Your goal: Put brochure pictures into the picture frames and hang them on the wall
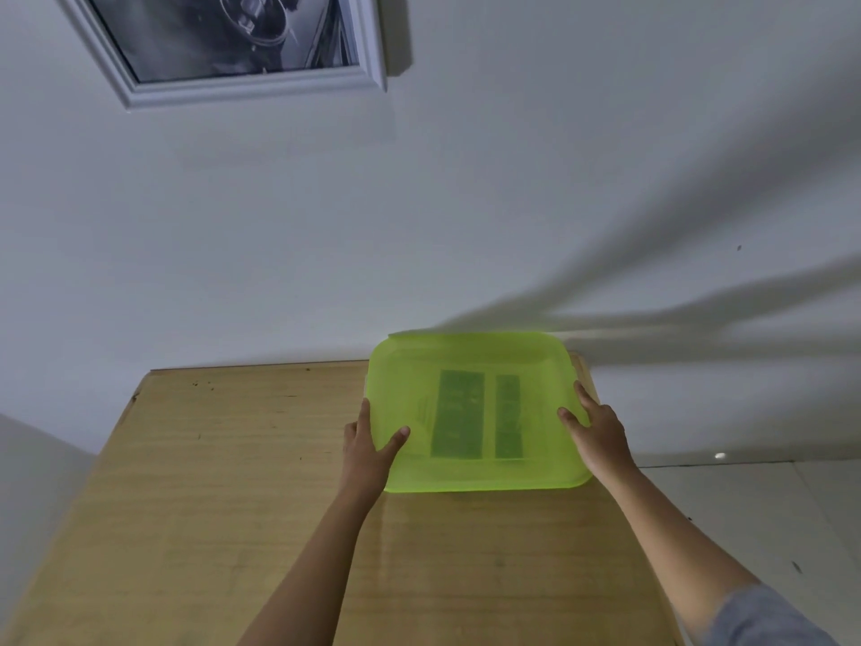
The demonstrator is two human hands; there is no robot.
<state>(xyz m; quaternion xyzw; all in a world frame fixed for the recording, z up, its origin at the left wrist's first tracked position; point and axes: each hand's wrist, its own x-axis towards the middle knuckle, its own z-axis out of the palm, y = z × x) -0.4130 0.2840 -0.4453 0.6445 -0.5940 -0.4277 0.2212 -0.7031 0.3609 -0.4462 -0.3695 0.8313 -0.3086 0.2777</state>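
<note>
Head view, green box: the translucent green box [475, 407] sits at about 5 o'clock in the picture. It is on the counter's [233, 482] far 1 o'clock corner, close to the wall [466, 202] and near the counter's right edge.
Head view, contents: two dark rectangles [459, 414] show through the plastic. I cannot tell whether they are brochure pictures or frames.
Head view, left hand: the left hand [368, 452] grips the box at its 8 o'clock side. The thumb lies over the top and the fingers [365, 412] lie nearly straight along the side wall.
Head view, right hand: the right hand [598, 435] holds the 3 o'clock side the same way, thumb on top and its fingers stretched along the edge. Neither hand holds anything else.
Head view, picture frame: a white picture frame [251, 88] with a grey picture in it hangs on the wall at 11 o'clock, well apart from the box.
Risk, lid: if the top is a loose lid, a lift by these edge grips may bring only the lid, or let the tub drop.
Risk, edge: the box is close to the counter's corner, so a push toward 1 or 3 o'clock could tip it off.
Risk, contents: tilting the box as it comes forward would likely slide the flat pieces together and crease the paper.
Risk, grip: smooth plastic held by thumb pressure alone may slip.
</note>
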